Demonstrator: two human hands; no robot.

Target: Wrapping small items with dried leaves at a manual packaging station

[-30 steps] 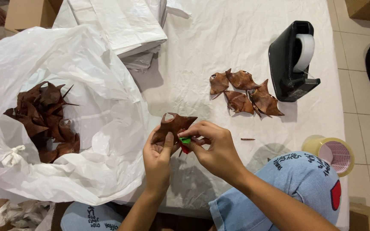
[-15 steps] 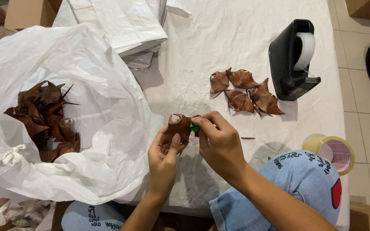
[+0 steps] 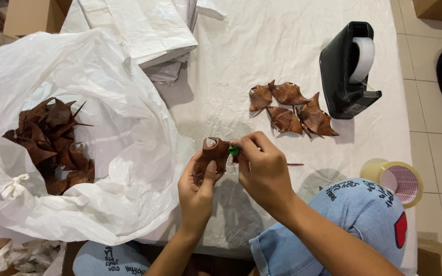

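My left hand (image 3: 196, 185) grips a brown dried leaf (image 3: 212, 153) rolled into a cone, held just above the white-covered table (image 3: 282, 46). My right hand (image 3: 263, 168) pinches a small green piece (image 3: 234, 151) against the leaf's right side. Both hands meet near the table's front edge. A thin brown stem (image 3: 295, 164) lies on the cloth just right of my right hand.
A big white plastic bag (image 3: 124, 153) at left holds several brown leaves (image 3: 49, 140). Several more leaves (image 3: 292, 110) lie mid-table beside a black tape dispenser (image 3: 348, 71). A roll of clear tape (image 3: 395, 181) sits at right, folded white sheets (image 3: 144, 30) at the back, my jeans knee (image 3: 364, 220) below.
Both hands lifted the leaf slightly up and away from me. The green piece moved from the leaf's lower edge to its upper right side.
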